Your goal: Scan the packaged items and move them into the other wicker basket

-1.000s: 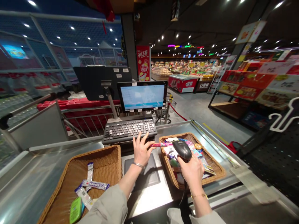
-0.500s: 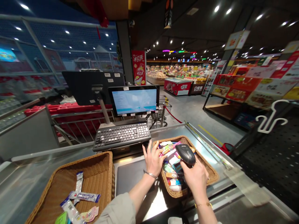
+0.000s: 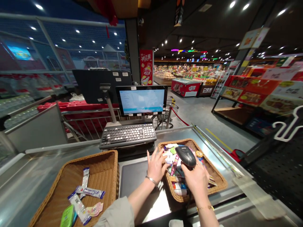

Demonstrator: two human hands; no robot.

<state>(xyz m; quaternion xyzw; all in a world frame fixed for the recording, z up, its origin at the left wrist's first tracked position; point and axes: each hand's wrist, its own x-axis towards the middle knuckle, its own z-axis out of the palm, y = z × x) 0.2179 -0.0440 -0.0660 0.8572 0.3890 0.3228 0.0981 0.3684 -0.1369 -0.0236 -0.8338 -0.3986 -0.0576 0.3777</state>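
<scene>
My right hand (image 3: 195,178) is shut around a black handheld barcode scanner (image 3: 186,156), which points down into a wicker basket (image 3: 219,176) of mixed snack packets. My left hand (image 3: 156,165) sits at that basket's near left rim, fingers spread, holding nothing that I can see. Its fingertips are next to the packets (image 3: 176,164). A second wicker basket (image 3: 94,159) lies to the left of my hands, with several loose items on its base, including white stick packets (image 3: 79,208) and a green box (image 3: 67,217).
A dark glass scanner plate (image 3: 132,175) is set into the steel checkout counter (image 3: 170,134) between the baskets. Behind it stand a black keyboard (image 3: 127,135) and a lit monitor (image 3: 142,100). A metal railing and shop aisles lie beyond.
My left hand has dropped lower and now rests at the basket's rim, with the pink-wrapped packet no longer in its fingers. The scanner stays in my right hand over the basket.
</scene>
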